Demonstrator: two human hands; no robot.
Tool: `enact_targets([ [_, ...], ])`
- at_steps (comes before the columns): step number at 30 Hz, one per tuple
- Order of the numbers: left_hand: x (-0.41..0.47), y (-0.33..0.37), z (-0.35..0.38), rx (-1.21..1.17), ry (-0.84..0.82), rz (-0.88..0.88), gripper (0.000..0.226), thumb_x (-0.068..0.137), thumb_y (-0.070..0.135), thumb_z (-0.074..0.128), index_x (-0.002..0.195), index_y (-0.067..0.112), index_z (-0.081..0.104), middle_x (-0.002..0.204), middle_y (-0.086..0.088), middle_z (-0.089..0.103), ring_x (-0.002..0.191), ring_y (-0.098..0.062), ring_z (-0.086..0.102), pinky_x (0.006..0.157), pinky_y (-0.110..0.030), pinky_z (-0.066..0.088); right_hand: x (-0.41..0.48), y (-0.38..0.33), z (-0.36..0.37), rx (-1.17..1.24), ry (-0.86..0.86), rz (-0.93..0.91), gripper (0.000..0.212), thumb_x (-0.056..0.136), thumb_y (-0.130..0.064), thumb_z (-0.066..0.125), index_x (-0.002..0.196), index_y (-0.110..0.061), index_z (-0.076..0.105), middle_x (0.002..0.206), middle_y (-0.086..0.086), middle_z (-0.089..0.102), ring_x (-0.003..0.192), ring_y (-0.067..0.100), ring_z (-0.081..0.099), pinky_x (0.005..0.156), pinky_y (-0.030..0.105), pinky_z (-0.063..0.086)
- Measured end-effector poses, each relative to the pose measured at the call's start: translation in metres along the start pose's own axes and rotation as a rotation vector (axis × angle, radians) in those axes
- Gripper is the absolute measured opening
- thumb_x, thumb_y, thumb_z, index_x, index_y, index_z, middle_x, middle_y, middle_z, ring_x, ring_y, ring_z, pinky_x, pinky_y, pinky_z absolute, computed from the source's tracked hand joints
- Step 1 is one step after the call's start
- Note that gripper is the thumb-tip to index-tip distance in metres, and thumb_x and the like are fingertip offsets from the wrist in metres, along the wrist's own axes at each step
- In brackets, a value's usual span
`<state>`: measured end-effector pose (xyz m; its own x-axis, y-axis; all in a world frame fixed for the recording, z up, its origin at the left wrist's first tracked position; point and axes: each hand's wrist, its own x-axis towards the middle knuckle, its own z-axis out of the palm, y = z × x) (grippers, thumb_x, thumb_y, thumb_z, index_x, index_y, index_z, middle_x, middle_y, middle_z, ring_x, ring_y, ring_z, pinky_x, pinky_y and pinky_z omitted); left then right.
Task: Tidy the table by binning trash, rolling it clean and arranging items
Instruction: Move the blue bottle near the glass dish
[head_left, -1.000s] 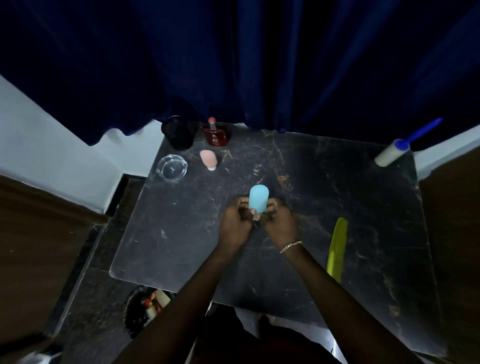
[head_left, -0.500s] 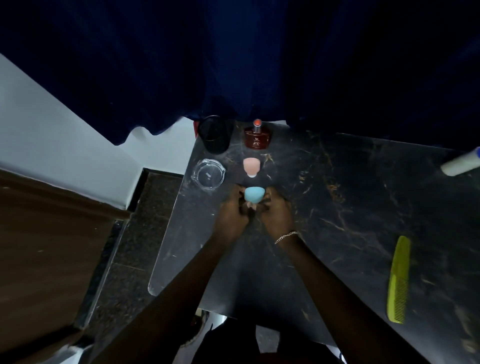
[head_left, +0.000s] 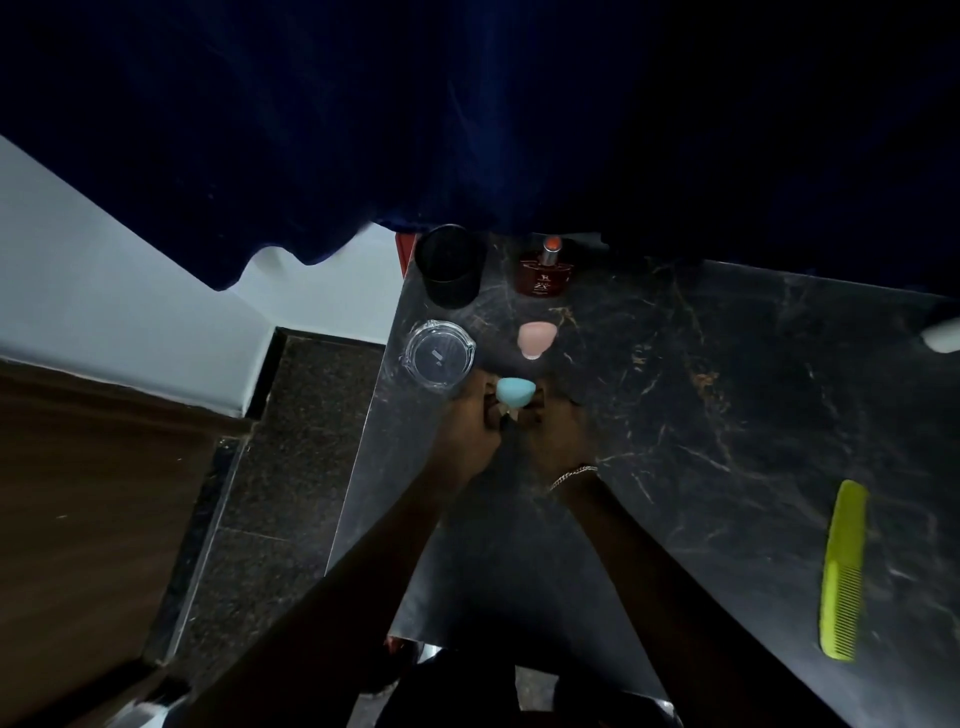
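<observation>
Both hands, the left hand (head_left: 470, 426) and the right hand (head_left: 558, 431), meet over the dark tabletop (head_left: 727, 415), and their fingers (head_left: 491, 402) hold the blue sponge (head_left: 514, 391) between them. Just beyond the fingers stands a pink sponge (head_left: 536, 338), left of it a glass ashtray (head_left: 440, 353). Farther stand a black cup (head_left: 451, 265) and a perfume bottle (head_left: 544, 270).

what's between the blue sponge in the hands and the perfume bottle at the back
The pink sponge stands between the blue sponge and the perfume bottle, apart from both, with bare table around it. The head view shows this.
</observation>
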<state>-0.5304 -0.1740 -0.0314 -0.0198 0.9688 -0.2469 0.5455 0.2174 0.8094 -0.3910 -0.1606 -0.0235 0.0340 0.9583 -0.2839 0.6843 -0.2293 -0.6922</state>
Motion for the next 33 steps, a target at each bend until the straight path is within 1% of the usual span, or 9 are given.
enact_targets([
  [5, 0.0, -0.01, 0.003, 0.006, 0.02, 0.037, 0.034, 0.092, 0.0, 0.063, 0.124, 0.01, 0.057, 0.116, -0.002, 0.069, 0.101, 0.003, 0.057, 0.089, -0.001, 0.039, -0.001, 0.003, 0.005, -0.056, 0.054, -0.024, 0.045, 0.085, -0.01, 0.063, 0.129, -0.01, 0.057, 0.114, 0.009, 0.072, 0.108, 0.031, 0.066, 0.089, 0.037, 0.052],
  [7, 0.0, -0.014, 0.005, 0.008, 0.023, 0.047, 0.033, 0.092, 0.001, 0.064, 0.123, 0.01, 0.058, 0.112, 0.005, 0.066, 0.099, 0.007, 0.055, 0.086, 0.005, 0.035, -0.004, 0.004, 0.006, -0.056, 0.075, -0.029, 0.045, 0.085, -0.007, 0.059, 0.13, -0.009, 0.057, 0.114, 0.011, 0.071, 0.107, 0.032, 0.066, 0.088, 0.036, 0.052],
  [9, -0.001, -0.016, 0.005, -0.02, 0.023, 0.046, 0.032, 0.091, 0.001, 0.063, 0.122, 0.01, 0.058, 0.112, 0.005, 0.068, 0.1, 0.002, 0.059, 0.088, 0.001, 0.039, -0.006, 0.005, 0.007, -0.068, 0.08, -0.04, 0.046, 0.086, -0.008, 0.058, 0.131, -0.01, 0.056, 0.118, 0.012, 0.07, 0.11, 0.032, 0.064, 0.09, 0.036, 0.051],
  [12, -0.002, -0.017, 0.007, -0.052, 0.022, 0.065, 0.036, 0.091, 0.001, 0.063, 0.124, 0.012, 0.058, 0.119, -0.002, 0.071, 0.107, -0.006, 0.063, 0.098, -0.022, 0.05, -0.007, 0.006, 0.008, -0.062, 0.044, -0.031, 0.049, 0.086, -0.01, 0.058, 0.134, -0.014, 0.052, 0.122, 0.011, 0.068, 0.114, 0.032, 0.063, 0.093, 0.039, 0.052],
  [17, -0.007, -0.015, 0.005, -0.125, 0.003, 0.014, 0.047, 0.092, 0.0, 0.063, 0.138, 0.007, 0.055, 0.132, -0.01, 0.068, 0.124, -0.022, 0.065, 0.109, -0.046, 0.05, -0.012, 0.01, 0.006, -0.026, -0.007, -0.023, 0.069, 0.085, -0.016, 0.067, 0.147, -0.02, 0.038, 0.124, 0.009, 0.067, 0.112, 0.03, 0.065, 0.093, 0.038, 0.053],
  [22, -0.034, -0.013, 0.004, -0.074, 0.071, -0.077, 0.049, 0.099, 0.019, 0.066, 0.144, 0.006, 0.053, 0.141, -0.013, 0.064, 0.131, -0.027, 0.061, 0.111, -0.045, 0.049, -0.031, 0.023, -0.002, 0.015, -0.044, -0.053, 0.08, 0.087, -0.026, 0.068, 0.155, -0.017, 0.025, 0.148, 0.009, 0.049, 0.125, 0.028, 0.059, 0.105, 0.037, 0.048],
  [26, -0.069, -0.01, 0.005, 0.095, 0.095, -0.04, 0.058, 0.1, 0.041, 0.063, 0.149, 0.012, 0.049, 0.148, -0.01, 0.058, 0.135, -0.027, 0.056, 0.114, -0.039, 0.045, -0.062, 0.038, -0.013, 0.011, -0.006, -0.122, 0.076, 0.09, -0.043, 0.063, 0.152, -0.017, 0.029, 0.153, 0.007, 0.04, 0.136, 0.024, 0.048, 0.11, 0.039, 0.044],
  [30, -0.105, -0.003, 0.022, 0.288, 0.027, 0.107, 0.071, 0.1, 0.058, 0.051, 0.158, 0.02, 0.038, 0.169, -0.005, 0.029, 0.158, -0.021, 0.023, 0.127, -0.043, 0.028, -0.095, 0.055, -0.033, -0.115, 0.099, -0.207, 0.072, 0.092, -0.051, 0.057, 0.149, -0.013, 0.036, 0.151, 0.009, 0.043, 0.138, 0.025, 0.044, 0.112, 0.04, 0.041],
  [33, -0.126, 0.005, 0.039, 0.444, 0.04, 0.262, 0.075, 0.1, 0.063, 0.04, 0.16, 0.019, 0.035, 0.173, -0.004, 0.017, 0.161, -0.022, 0.006, 0.13, -0.048, 0.016, -0.12, 0.07, -0.049, -0.191, 0.15, -0.247, 0.07, 0.094, -0.05, 0.055, 0.149, -0.01, 0.036, 0.152, 0.01, 0.043, 0.14, 0.027, 0.042, 0.113, 0.044, 0.04],
])
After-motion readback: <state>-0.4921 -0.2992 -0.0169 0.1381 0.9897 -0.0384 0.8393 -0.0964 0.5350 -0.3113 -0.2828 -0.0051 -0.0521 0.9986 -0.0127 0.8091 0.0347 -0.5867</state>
